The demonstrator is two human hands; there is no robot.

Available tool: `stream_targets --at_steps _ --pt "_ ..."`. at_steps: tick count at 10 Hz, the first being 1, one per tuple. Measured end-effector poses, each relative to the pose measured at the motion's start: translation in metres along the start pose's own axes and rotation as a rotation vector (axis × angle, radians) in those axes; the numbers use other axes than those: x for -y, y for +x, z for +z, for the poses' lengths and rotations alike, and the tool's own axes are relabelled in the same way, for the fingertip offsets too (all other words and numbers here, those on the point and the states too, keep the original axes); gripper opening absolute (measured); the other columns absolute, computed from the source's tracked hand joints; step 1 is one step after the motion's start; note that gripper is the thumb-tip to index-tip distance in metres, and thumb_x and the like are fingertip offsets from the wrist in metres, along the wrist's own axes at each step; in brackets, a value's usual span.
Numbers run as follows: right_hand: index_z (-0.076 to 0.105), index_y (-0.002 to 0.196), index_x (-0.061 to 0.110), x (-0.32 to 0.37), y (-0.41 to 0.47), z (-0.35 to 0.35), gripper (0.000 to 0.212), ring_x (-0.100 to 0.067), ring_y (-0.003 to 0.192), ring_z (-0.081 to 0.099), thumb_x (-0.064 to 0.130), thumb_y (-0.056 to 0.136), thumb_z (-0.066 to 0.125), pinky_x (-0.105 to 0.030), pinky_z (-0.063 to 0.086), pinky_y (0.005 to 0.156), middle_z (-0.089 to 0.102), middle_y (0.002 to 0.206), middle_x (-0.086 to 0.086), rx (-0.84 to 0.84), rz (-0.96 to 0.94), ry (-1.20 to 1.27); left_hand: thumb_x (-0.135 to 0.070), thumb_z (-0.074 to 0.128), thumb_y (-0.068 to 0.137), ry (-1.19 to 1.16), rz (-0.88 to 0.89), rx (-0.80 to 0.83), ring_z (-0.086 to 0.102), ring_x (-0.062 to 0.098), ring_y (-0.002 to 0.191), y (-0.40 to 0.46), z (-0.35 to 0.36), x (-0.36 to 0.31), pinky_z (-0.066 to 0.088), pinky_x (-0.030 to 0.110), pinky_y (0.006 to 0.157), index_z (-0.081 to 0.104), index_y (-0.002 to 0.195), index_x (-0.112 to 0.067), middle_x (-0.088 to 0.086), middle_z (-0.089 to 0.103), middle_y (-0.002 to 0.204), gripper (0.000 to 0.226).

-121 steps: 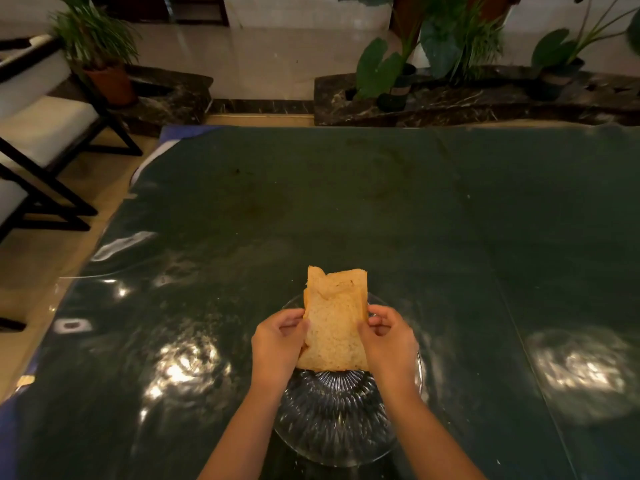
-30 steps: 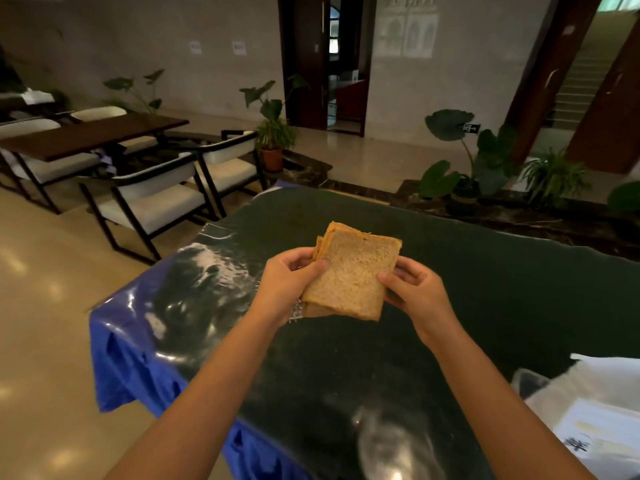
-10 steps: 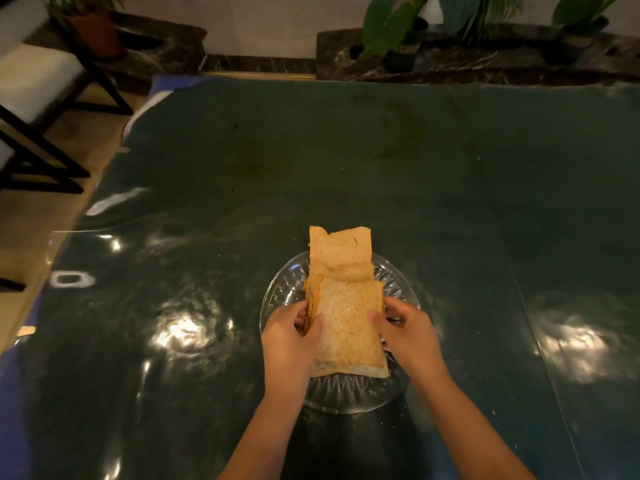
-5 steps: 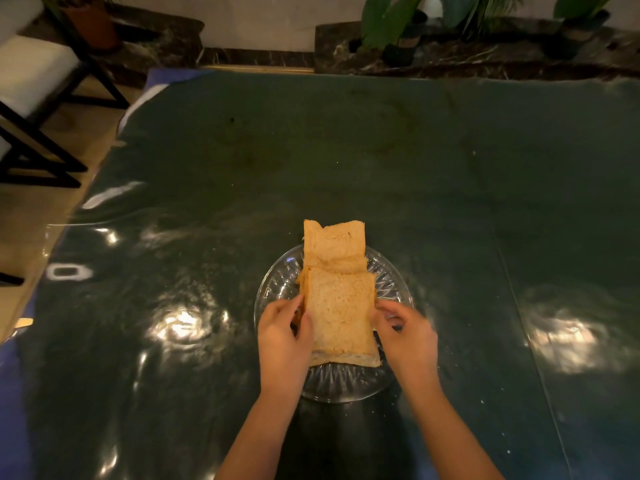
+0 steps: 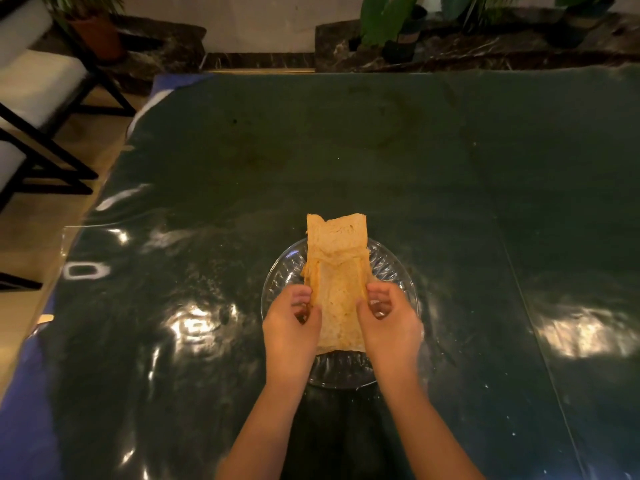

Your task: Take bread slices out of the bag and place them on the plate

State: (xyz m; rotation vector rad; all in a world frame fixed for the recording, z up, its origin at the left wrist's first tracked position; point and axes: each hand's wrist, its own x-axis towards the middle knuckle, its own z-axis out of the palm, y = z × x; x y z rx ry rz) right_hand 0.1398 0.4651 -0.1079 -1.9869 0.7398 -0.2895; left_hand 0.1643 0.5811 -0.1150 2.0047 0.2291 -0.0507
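Note:
A clear cut-glass plate point(image 5: 398, 268) sits on the dark green table, near the front middle. Brown bread slices lie on it in an overlapping row: a far slice point(image 5: 337, 233) sticks out past the plate's far rim, and a near stack of slices point(image 5: 339, 306) rests over its lower edge. My left hand point(image 5: 291, 330) presses the near stack's left edge with curled fingers. My right hand point(image 5: 391, 327) does the same on the right edge. The bread bag is out of view.
The table point(image 5: 346, 150) wears a shiny dark green cover over blue cloth point(image 5: 20, 410), with its left edge close by. Black-framed chairs with white cushions point(image 5: 38, 84) stand to the left. Potted plants point(image 5: 391, 26) line a stone ledge beyond the far edge.
The near stack of slices has come down onto the plate, overlapping the far slice. Both hands have slid forward along its sides, and the view has shifted slightly.

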Motion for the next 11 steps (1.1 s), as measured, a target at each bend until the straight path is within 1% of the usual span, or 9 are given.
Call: stream_targets --at_steps 1,3,4,6,7,8,9,10,11 --pt "0.061 0.085 0.03 -0.005 -0.01 -0.009 0.018 0.009 0.071 0.059 0.018 0.075 0.07 -0.005 0.044 0.055 0.064 0.079 0.019 0.024 0.058 0.079 -0.01 0.069 0.077 -0.044 -0.01 0.005 0.061 -0.005 0.08 -0.016 -0.01 0.005 0.047 0.006 0.067 0.058 0.083 -0.038 -0.014 0.065 0.085 0.031" --pt "0.065 0.088 0.023 -0.03 -0.029 -0.02 0.016 0.0 0.07 0.061 0.015 0.075 0.07 -0.014 0.046 0.063 0.066 0.081 0.013 0.072 0.17 0.082 -0.002 0.069 0.077 -0.073 -0.097 0.03 0.06 -0.006 0.081 -0.052 -0.014 0.027 0.046 0.004 0.068 0.058 0.084 -0.037 -0.01 0.065 0.089 0.037" --pt "0.064 0.089 0.021 -0.037 -0.03 -0.021 0.013 0.002 0.07 0.059 0.015 0.077 0.068 -0.017 0.047 0.064 0.065 0.078 0.012 0.07 0.179 0.039 -0.004 0.068 0.078 -0.01 -0.092 0.027 0.061 -0.001 0.078 -0.048 -0.008 0.029 0.05 0.012 0.066 0.057 0.084 -0.036 -0.011 0.064 0.086 0.034" --pt "0.062 0.09 0.023 -0.04 -0.029 -0.02 0.014 0.001 0.067 0.059 0.018 0.077 0.066 -0.014 0.04 0.056 0.066 0.078 0.011 0.092 0.168 -0.077 -0.014 0.067 0.08 0.095 -0.06 -0.005 0.06 0.001 0.075 -0.042 -0.008 0.03 0.044 0.009 0.061 0.057 0.082 -0.034 -0.014 0.062 0.081 0.023" --pt "0.063 0.1 0.019 -0.04 -0.03 -0.02 0.023 -0.01 0.076 0.061 0.015 0.078 0.066 -0.024 0.049 0.064 0.067 0.092 0.002 0.068 0.055 -0.149 -0.018 0.066 0.081 0.113 -0.039 -0.024 0.06 0.003 0.077 -0.039 -0.008 0.03 0.042 0.012 0.064 0.061 0.086 -0.03 -0.015 0.062 0.083 0.015" --pt "0.061 0.115 0.014 -0.04 -0.024 -0.018 0.035 -0.019 0.094 0.062 0.011 0.08 0.064 -0.039 0.053 0.083 0.067 0.108 -0.003 0.07 -0.051 -0.193 -0.017 0.066 0.082 0.093 -0.068 -0.007 0.061 -0.002 0.074 -0.029 -0.005 0.03 0.042 0.009 0.061 0.067 0.092 -0.025 -0.023 0.061 0.08 0.013" --pt "0.061 0.116 0.014 -0.042 -0.019 -0.016 0.036 -0.018 0.093 0.062 0.008 0.081 0.062 -0.037 0.053 0.083 0.068 0.107 -0.004 0.116 -0.029 -0.161 -0.015 0.067 0.081 0.08 -0.096 0.002 0.06 -0.006 0.071 -0.023 -0.003 0.031 0.042 0.005 0.058 0.07 0.091 -0.022 -0.023 0.062 0.077 0.013" --pt "0.064 0.111 0.017 -0.045 -0.017 -0.013 0.033 -0.015 0.083 0.063 0.005 0.081 0.06 -0.028 0.052 0.075 0.071 0.096 -0.002 0.15 -0.044 -0.17 -0.014 0.068 0.079 0.094 -0.12 -0.003 0.06 -0.004 0.073 -0.021 -0.002 0.033 0.045 0.012 0.063 0.071 0.09 -0.021 -0.015 0.066 0.078 0.013" --pt "0.066 0.107 0.021 -0.041 -0.017 -0.013 0.032 -0.012 0.079 0.062 0.004 0.08 0.06 -0.019 0.047 0.069 0.07 0.09 0.003 0.144 0.012 -0.12 -0.015 0.068 0.08 0.122 -0.137 -0.006 0.062 0.003 0.075 -0.021 -0.002 0.029 0.049 0.021 0.067 0.071 0.09 -0.021 -0.013 0.067 0.08 0.013"
